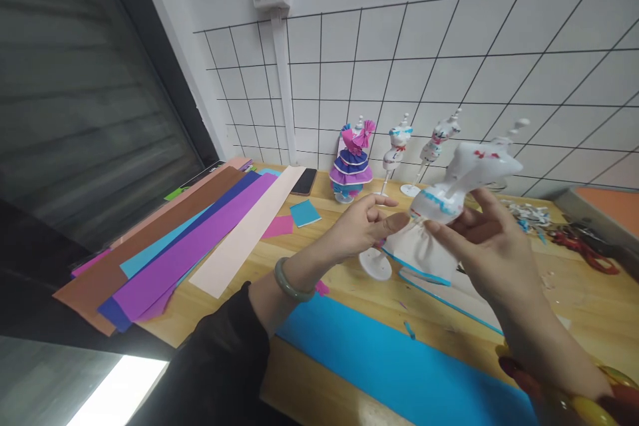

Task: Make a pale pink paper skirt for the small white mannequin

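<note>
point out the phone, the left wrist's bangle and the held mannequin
Phone (pixel 305 182), head view: on its dark face.
Bangle (pixel 284 283), head view: on its band.
Held mannequin (pixel 460 174), head view: on its white torso.

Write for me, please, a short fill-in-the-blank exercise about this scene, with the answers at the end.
The right hand holds a dress form whose pale skirt has a lower edge coloured ____.
The smooth green bangle circles the ____ wrist.
Counting the one in the ruffled dress, ____ dress forms stand by the wall.
Missing words: blue; left; three.
</note>
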A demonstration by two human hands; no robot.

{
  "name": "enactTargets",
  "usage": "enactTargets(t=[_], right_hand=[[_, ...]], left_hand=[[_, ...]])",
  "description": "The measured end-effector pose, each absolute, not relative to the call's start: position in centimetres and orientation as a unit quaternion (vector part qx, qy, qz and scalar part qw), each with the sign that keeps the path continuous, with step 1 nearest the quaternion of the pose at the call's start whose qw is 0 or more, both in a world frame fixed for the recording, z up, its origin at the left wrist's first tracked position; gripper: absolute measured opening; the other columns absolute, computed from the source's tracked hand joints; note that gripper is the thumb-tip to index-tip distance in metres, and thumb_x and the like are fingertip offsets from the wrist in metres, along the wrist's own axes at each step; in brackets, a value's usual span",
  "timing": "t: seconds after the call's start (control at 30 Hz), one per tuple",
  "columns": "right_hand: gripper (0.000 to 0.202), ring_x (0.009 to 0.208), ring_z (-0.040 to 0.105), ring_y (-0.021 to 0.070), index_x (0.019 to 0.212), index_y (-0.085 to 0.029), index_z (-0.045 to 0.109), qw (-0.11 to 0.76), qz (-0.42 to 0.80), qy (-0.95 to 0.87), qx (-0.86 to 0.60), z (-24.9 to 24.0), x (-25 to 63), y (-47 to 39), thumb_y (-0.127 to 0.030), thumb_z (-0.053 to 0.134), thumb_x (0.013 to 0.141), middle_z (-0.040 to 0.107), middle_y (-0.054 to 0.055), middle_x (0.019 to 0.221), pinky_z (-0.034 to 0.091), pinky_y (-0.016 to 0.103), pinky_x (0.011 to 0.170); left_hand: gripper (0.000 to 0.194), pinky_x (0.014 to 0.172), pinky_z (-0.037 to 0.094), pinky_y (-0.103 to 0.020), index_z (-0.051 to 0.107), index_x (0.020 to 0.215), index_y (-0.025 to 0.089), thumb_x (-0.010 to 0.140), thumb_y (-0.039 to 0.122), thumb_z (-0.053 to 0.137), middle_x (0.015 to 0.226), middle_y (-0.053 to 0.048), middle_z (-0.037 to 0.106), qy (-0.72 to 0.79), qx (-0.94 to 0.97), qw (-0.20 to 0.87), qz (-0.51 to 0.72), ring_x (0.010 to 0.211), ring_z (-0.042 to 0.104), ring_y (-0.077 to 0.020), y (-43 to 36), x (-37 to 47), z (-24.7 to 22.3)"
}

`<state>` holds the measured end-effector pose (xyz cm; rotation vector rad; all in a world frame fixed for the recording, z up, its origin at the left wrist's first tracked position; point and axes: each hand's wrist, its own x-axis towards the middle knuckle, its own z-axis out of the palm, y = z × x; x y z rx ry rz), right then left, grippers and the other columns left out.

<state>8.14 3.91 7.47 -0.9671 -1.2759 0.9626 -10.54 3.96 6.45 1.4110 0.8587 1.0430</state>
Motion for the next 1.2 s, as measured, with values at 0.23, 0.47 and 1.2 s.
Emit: enactTargets(t=[0.23, 0.47, 1.2], right_hand=[[0.067, 0.063, 0.054, 0.0149, 0.117, -0.029, 0.059, 0.614, 0.436, -0.541, -0.375, 7.7, 7.9, 3.8, -0.026, 0.089, 0.057, 0.061, -0.005, 0.072, 0.048, 0.029, 0.058], [0.054, 0.061, 0.050, 0.0136, 0.102, -0.028, 0.058, 0.641, 0.379, -0.545, -0.385, 7.3, 8.0, 4.2, -0.024, 0.089, 0.058, 0.053, -0.007, 0.067, 0.043, 0.029, 0.057], [0.050, 0.072, 0.063, 0.0136, 0.101, -0.026, 0.051, 0.713, 0.384, -0.447, -0.380, 5.0, 5.6, 3.5, -0.032, 0.087, 0.066, 0.062, -0.007, 0.076, 0.052, 0.027, 0.065]], left_hand=[[0.068, 0.069, 0.044, -0.030, 0.049, 0.124, 0.018, 0.072, 0.048, 0.080, 0.091, -0.006, 0.066, 0.363, 0.533, 0.620, 0.446, 0.077, 0.062, -0.0154, 3.4, -10.2, 7.1], [0.068, 0.072, 0.047, -0.029, 0.050, 0.128, 0.017, 0.073, 0.043, 0.081, 0.094, -0.006, 0.065, 0.372, 0.514, 0.581, 0.511, 0.082, 0.063, -0.0156, 3.8, -10.1, 6.8], [0.096, 0.096, 0.050, -0.035, 0.032, 0.153, 0.027, 0.072, 0.013, 0.080, 0.113, -0.008, 0.071, 0.283, 0.361, 0.670, 0.584, 0.105, 0.066, -0.0200, 2.4, -7.7, 6.5]])
